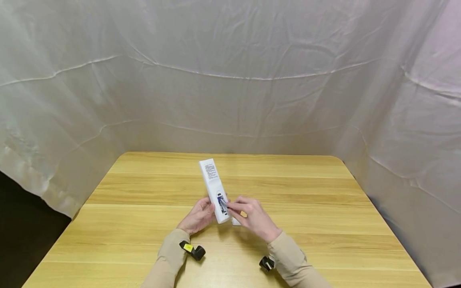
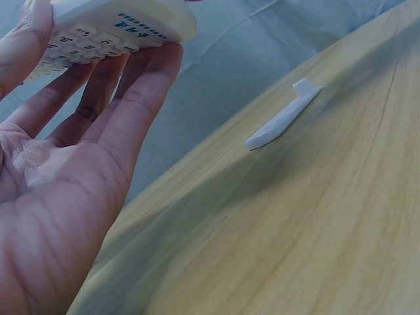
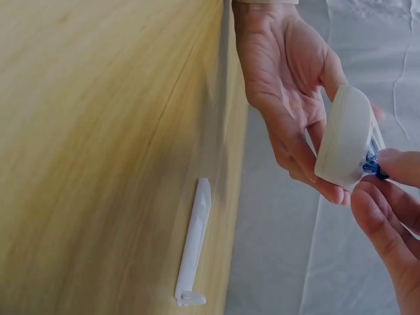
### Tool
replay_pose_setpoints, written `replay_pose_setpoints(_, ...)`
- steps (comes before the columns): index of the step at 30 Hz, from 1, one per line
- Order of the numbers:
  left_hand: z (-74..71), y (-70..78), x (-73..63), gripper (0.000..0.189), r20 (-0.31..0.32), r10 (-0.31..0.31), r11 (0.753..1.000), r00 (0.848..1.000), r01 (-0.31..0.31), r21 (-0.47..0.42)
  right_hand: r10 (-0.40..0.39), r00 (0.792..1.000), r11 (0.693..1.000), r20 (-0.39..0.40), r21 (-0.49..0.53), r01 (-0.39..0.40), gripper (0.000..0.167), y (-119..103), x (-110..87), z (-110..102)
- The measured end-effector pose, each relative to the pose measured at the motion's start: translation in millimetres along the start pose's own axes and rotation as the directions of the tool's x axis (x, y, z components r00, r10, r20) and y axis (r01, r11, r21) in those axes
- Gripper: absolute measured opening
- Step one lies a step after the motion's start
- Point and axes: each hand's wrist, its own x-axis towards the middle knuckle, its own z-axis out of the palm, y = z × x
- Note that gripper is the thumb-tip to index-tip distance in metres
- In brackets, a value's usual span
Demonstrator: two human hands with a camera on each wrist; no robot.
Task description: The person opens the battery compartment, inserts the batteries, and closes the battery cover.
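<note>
My left hand (image 1: 199, 218) grips a white remote control (image 1: 211, 182) above the table, its back with printed text turned up. In the left wrist view, its buttons (image 2: 88, 42) face the palm, and the thumb and fingertips hold its edges. The battery compartment near its lower end is uncovered, and blue-and-silver batteries (image 1: 221, 203) show there. My right hand (image 1: 255, 218) pinches a battery (image 3: 374, 163) between thumb and fingers at the compartment; one battery looks tilted up. On the table below lies the white battery cover (image 2: 282, 123), partly hidden behind the right hand in the head view.
The wooden table (image 1: 144, 248) spreads out around both hands. Grey cloth (image 1: 230, 100) hangs behind it and along both sides. A black camera (image 1: 196, 252) is strapped to the left wrist, and another camera (image 1: 267, 263) to the right.
</note>
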Motion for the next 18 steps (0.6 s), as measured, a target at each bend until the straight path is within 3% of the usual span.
replay_pose_setpoints(8,-0.8,-0.7,0.5,0.035,0.007,-0.004,1.0,1.0,0.004,0.001,-0.096,0.995,0.993,-0.022,-0.065,0.094,0.024,2.4,0.0,4.9)
replay_pose_setpoints(18,0.6,0.7,0.6,0.033,0.017,0.001,1.0,1.0,-0.001,-0.01,-0.134,0.99,0.987,-0.032,-0.099,0.13,0.03,5.4,-0.3,9.9)
